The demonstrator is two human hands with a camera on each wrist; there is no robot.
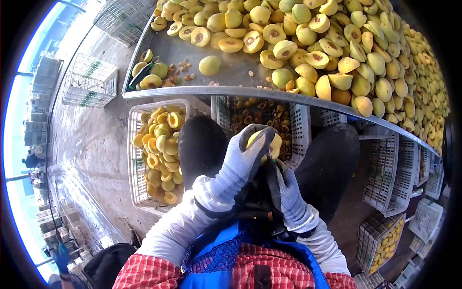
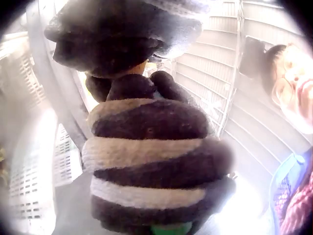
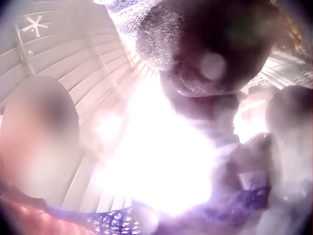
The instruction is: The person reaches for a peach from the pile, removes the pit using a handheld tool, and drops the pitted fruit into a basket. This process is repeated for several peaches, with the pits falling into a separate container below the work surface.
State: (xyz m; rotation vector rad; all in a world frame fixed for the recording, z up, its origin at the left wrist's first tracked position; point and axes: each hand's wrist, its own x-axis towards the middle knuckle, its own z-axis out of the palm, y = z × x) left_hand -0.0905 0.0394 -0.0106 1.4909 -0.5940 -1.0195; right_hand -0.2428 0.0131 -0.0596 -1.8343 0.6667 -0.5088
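Note:
In the head view my gloved left hand (image 1: 246, 150) grips a yellow fruit (image 1: 275, 145), its fingers curled over the top. Just below and to the right, my gloved right hand (image 1: 288, 190) is close against the fruit, closed on a green-handled tool (image 1: 273, 160) that is mostly hidden. The left wrist view has my left hand (image 2: 122, 36) at the top and my right hand (image 2: 151, 156) below, curled round the handle, whose green part (image 2: 171, 228) shows at the bottom. Glare washes out much of the right wrist view; my right hand (image 3: 210, 49) looms dark there.
Cut yellow fruit (image 1: 332, 45) is heaped on a metal table (image 1: 187, 90) in front. A white crate (image 1: 135, 185) of fruit halves stands to the left. Between the knees, another crate (image 1: 302, 137) holds brown pieces. A dark-handled tool (image 1: 139, 76) lies at the table's left corner.

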